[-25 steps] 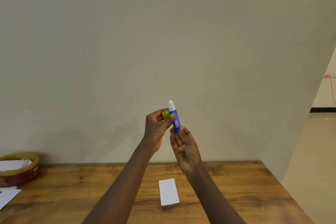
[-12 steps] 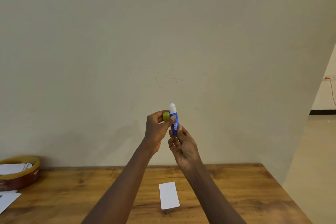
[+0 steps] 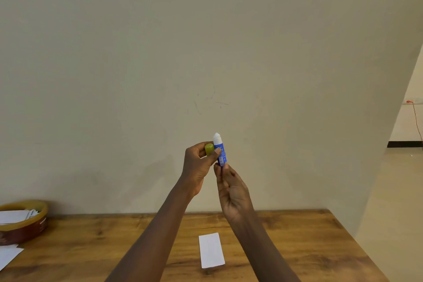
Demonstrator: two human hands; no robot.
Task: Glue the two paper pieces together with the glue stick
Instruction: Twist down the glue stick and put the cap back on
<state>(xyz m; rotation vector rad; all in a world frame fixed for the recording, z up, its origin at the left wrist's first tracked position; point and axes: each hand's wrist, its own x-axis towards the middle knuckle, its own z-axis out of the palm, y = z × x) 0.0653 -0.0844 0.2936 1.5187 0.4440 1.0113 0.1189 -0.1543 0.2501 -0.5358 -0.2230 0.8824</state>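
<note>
Both my hands are raised in front of the wall, above the table. A blue glue stick (image 3: 221,152) stands upright between them, its white glue tip bare at the top. My right hand (image 3: 233,192) pinches the stick's lower end from below. My left hand (image 3: 196,167) holds the yellow-green cap (image 3: 209,149) in its fingers, with its thumb pressed against the stick's side. One white paper strip (image 3: 211,250) lies flat on the wooden table (image 3: 297,247), below and between my forearms. I see no second strip beside it.
At the far left a round brown bowl (image 3: 25,224) with a yellow rim holds several white paper pieces. Another white sheet (image 3: 8,256) lies in front of it. The table's right edge drops to a pale floor.
My hands keep the same grip on the stick and cap. The view has tilted up slightly, so the table and paper sit a little lower in the frame.
</note>
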